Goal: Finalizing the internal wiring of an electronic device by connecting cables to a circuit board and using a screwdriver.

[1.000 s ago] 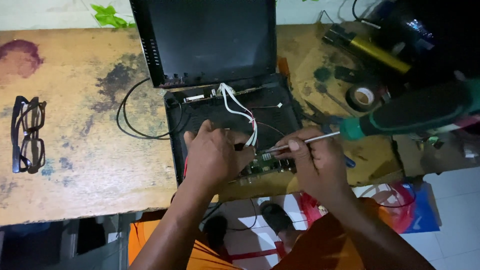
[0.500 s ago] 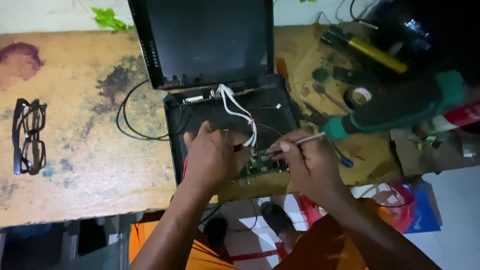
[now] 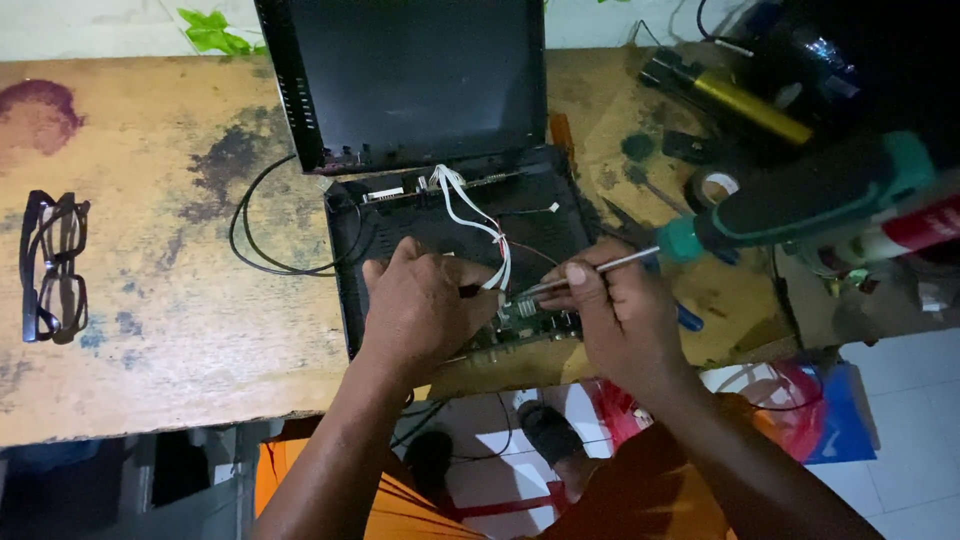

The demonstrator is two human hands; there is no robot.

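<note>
At the near edge of the counter [image 3: 150, 330], your left hand [image 3: 420, 310] lies palm down on the open black device case [image 3: 450, 240], fingers curled over its front part; can't tell if it grips anything underneath. Your right hand [image 3: 620, 320] is closed around the metal shaft of a screwdriver [image 3: 800, 200], pinching it between thumb and fingers, tip down at the green circuit board [image 3: 530, 320] sitting in the case's front corner between both hands. Screwdriver's green-and-black handle sticks out to the right, big and blurred near the camera. White wire bundle [image 3: 470, 215] runs from the case's rear down to the board, just beside your left fingertips. Case front hangs right at the counter edge, your wrists past it over the floor. Black lid panel [image 3: 410, 75] stands tilted up behind the case, closing off the far side. Black cable [image 3: 265, 250] loops out left of the case onto bare wood; wide open room there until the black glasses [image 3: 50, 265] near the left edge. Right side is crowded: tape roll [image 3: 715, 185], yellow cylindrical tool [image 3: 745, 105], dark clutter in the far corner, blue handle [image 3: 690, 318] just beside your right hand. Red-and-white cylinder [image 3: 915, 230] at far right, label blurred. Below the counter edge on the tiled floor, a blue and red bag [image 3: 800, 410].
</note>
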